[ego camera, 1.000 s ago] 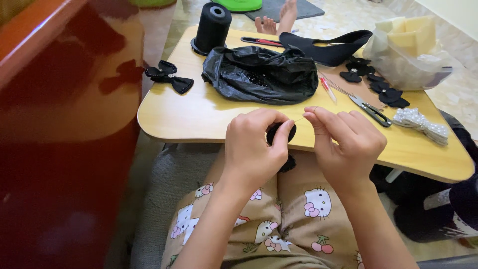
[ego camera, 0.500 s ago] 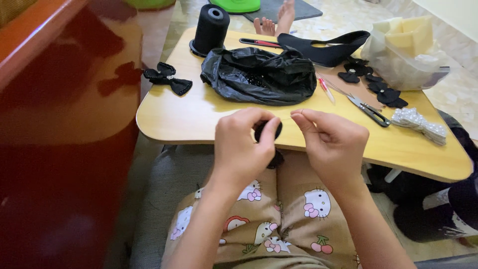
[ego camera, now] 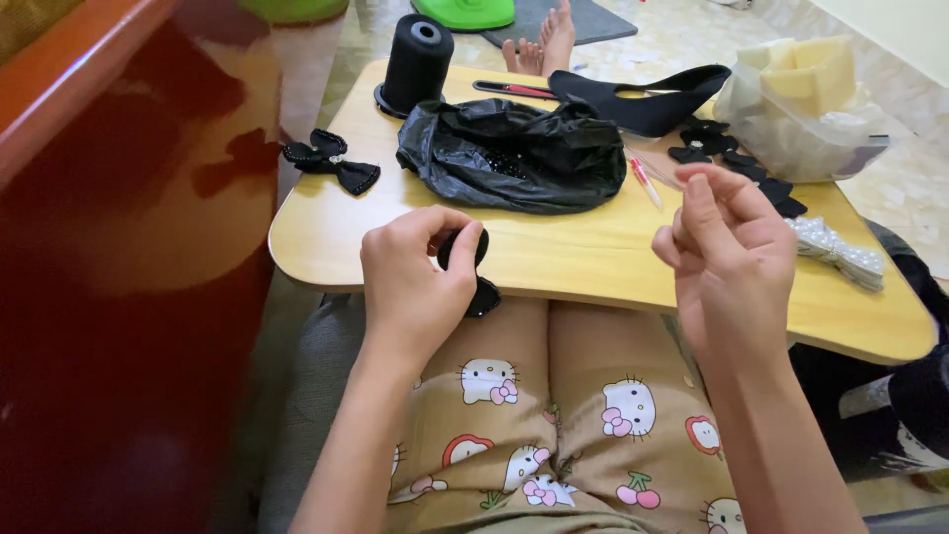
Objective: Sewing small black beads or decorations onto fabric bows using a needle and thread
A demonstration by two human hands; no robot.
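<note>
The right hand [ego camera: 732,247], fingertips pinched as on a thread too fine to see, has moved away to the right from the left hand [ego camera: 415,282], which grips the black bow [ego camera: 473,272] at the table [ego camera: 593,262] edge, pulling a stitch.

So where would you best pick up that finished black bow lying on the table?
Probably pinch the black bow at its narrow middle knot, coming straight down from above: it lies flat near the table edge, wings spread to each side, with nothing around it.
</note>
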